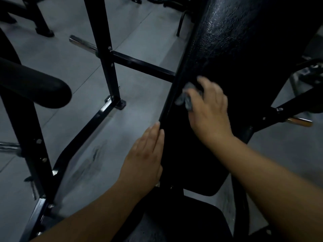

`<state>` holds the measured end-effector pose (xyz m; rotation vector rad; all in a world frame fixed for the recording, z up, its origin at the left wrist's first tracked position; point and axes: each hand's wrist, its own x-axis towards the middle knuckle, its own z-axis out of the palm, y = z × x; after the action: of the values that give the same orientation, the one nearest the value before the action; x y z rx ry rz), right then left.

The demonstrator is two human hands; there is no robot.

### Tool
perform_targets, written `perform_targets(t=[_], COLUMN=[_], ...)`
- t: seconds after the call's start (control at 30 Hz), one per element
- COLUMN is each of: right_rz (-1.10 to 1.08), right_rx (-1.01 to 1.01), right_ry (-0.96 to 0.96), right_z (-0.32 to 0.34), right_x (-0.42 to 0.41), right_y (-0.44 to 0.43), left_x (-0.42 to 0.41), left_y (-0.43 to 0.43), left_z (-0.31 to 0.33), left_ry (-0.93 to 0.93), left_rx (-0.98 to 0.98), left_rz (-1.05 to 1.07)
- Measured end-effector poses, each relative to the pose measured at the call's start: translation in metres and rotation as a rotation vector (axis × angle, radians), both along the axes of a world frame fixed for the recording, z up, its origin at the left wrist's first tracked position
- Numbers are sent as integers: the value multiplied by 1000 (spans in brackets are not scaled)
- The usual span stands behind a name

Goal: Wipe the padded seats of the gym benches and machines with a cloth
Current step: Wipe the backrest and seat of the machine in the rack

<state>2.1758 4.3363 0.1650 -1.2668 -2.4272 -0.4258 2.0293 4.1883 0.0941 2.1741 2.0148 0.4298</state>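
A long black padded bench back slopes up through the middle and right of the head view. My right hand holds a crumpled grey cloth against the pad near its left edge, fingers curled over the cloth. My left hand lies flat with straight fingers against the pad's left side edge, lower down. A smaller black seat pad lies below the back pad, partly hidden by my forearms.
A black steel rack frame with a crossbar and floor rails stands left of the bench. A chrome bar end pokes out behind it. A black foam roller pad is at left. Grey floor lies between.
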Motion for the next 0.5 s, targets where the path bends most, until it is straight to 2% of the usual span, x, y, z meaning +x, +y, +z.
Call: perform_targets(t=[0.07, 0.1, 0.2, 0.27, 0.33, 0.43, 0.5], right_rz=[9, 81, 331, 403, 299, 74, 115], right_rx=[39, 33, -84, -70, 24, 81, 85], right_ry=[14, -63, -389, -471, -380, -108, -77], right_z=[-7, -25, -74, -68, -41, -9, -30], right_x=[-24, -22, 44, 100, 124, 107, 96], right_y=[-6, -19, -70, -70, -42, 2, -9], left_x=[4, 6, 13, 21, 31, 49, 58], left_y=[6, 7, 7, 5, 7, 8, 6], left_z=[3, 4, 3, -1, -6, -14, -20], left_ry=[0, -13, -34, -4, 4, 16, 23], left_rx=[13, 17, 35, 53, 75, 103, 106], left_rz=[10, 18, 11, -29, -27, 20, 49])
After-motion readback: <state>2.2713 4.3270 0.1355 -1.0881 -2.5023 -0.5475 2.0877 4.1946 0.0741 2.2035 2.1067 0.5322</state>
